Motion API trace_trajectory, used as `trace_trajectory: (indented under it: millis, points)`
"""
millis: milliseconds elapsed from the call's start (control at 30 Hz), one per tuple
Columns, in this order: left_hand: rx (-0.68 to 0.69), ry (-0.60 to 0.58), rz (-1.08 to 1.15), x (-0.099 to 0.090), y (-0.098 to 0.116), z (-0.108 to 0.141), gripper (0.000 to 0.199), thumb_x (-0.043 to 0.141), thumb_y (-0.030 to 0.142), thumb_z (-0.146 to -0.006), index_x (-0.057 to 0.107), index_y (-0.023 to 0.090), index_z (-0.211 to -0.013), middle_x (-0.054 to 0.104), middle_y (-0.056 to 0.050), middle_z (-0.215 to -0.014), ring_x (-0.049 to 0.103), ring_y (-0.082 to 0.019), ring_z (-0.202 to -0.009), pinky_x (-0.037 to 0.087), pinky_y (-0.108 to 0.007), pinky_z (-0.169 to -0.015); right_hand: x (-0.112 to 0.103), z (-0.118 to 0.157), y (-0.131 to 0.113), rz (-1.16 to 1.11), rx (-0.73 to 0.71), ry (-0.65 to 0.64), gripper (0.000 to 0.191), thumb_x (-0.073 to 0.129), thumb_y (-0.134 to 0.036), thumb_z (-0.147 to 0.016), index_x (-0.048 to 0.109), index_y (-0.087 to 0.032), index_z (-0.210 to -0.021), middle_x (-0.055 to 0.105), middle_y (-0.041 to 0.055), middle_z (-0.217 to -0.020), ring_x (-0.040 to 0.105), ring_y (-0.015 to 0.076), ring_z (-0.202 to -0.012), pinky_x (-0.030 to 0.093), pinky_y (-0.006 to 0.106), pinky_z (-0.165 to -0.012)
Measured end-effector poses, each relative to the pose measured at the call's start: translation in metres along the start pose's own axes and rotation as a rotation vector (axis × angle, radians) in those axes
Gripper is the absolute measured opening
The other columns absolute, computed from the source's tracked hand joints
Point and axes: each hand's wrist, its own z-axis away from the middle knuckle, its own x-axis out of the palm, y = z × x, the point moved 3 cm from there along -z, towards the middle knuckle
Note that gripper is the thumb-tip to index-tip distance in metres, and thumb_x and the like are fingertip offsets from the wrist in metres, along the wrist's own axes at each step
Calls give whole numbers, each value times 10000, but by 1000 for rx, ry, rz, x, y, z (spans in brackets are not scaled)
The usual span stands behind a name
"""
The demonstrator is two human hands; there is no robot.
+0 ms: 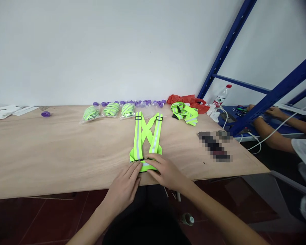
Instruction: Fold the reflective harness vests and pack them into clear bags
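A neon-yellow reflective vest [156, 136] made of straps lies spread on the wooden table in front of me. Its straps cross in an X, carry grey reflective stripes and have black buckles near the top. My left hand [126, 182] rests its outstretched fingers on the left part of the waist band, close to the table's front edge. On the right part of the band lies my right hand [167, 170], its thumb apart from its fingers. The band is partly hidden beneath both hands.
Bagged vests [91, 113], a bunched vest [187, 112] and a red plastic bag [188, 99] stand toward the wall. Purple rolls [45, 114] are scattered there. A blue metal frame [260, 110] rises on the right; behind it, another person's arms [272, 134] reach over a second surface.
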Motion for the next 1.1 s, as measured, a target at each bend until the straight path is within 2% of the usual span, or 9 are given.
trace_trajectory:
  millis: [133, 200, 267, 367, 500, 667, 867, 1000, 1100]
  points:
    - [20, -6, -88, -1, -2, -5, 392, 439, 202, -987, 521, 158, -1367, 610, -146, -1339, 561, -300, -1256, 430, -529, -1109, 3, 18, 8, 221, -10, -48, 360, 571, -255, -959, 607, -124, -1293, 542, 191, -1429, 381, 337, -1437, 374, 571, -1154]
    - [33, -25, -125, -5, -3, -10, 339, 441, 210, -990, 566, 171, -1303, 605, -138, -1347, 519, -312, -1309, 318, -596, -1167, 2, 20, 11, 215, 9, -81, 367, 569, -276, -964, 595, -125, -1297, 548, 188, -1424, 420, 326, -1415, 403, 550, -1143]
    - [58, -67, -156, -8, -3, -14, 306, 447, 237, -993, 580, 190, -1265, 544, -134, -1437, 405, -344, -1413, 241, -640, -1186, 0, 19, 12, 191, 26, -103, 360, 563, -290, -967, 593, -140, -1293, 572, 176, -1400, 470, 309, -1380, 431, 519, -1133]
    - [96, -163, -166, -8, -5, -19, 289, 474, 266, -984, 569, 168, -1239, 368, -161, -1580, 211, -388, -1504, 260, -636, -1180, -2, 18, 9, 182, 35, -119, 340, 551, -275, -969, 594, -142, -1279, 564, 173, -1411, 450, 304, -1399, 424, 489, -1148]
    - [92, -192, -122, -3, -6, -20, 298, 523, 284, -964, 543, 136, -1221, 260, -207, -1620, 148, -409, -1513, 300, -630, -1161, -2, 20, 7, 198, 52, -125, 351, 549, -306, -973, 569, -134, -1278, 444, 195, -1521, 342, 316, -1466, 418, 507, -1138]
    - [75, -181, -62, 0, -6, -16, 258, 551, 313, -961, 545, 151, -1161, 355, -199, -1577, 197, -379, -1510, 340, -605, -1157, 0, 22, 11, 212, 55, -146, 386, 570, -388, -961, 577, -135, -1252, 541, 203, -1429, 447, 323, -1393, 442, 523, -1102]
    - [117, -121, -43, 3, 2, -1, 263, 579, 273, -951, 543, 144, -1177, 393, -210, -1552, 241, -352, -1503, 351, -571, -1178, 3, 43, 4, 334, -60, -145, 516, 632, -450, -918, 570, -118, -1308, 553, 218, -1419, 496, 351, -1351, 481, 524, -1076]
    - [212, -6, -27, 7, 1, 15, 301, 487, 100, -960, 555, 154, -1248, 427, -182, -1540, 348, -287, -1468, 417, -486, -1157, 9, 64, 2, 407, -146, -13, 373, 567, -234, -944, 592, -124, -1300, 600, 189, -1373, 535, 319, -1322, 509, 484, -1065]
    - [276, 77, 6, 6, -4, 19, 367, 481, 91, -964, 556, 169, -1315, 539, -153, -1458, 478, -262, -1388, 447, -460, -1136, 10, 71, 3, 393, -176, 70, 410, 505, -125, -923, 591, -146, -1324, 652, 154, -1297, 578, 284, -1280, 531, 440, -1052]
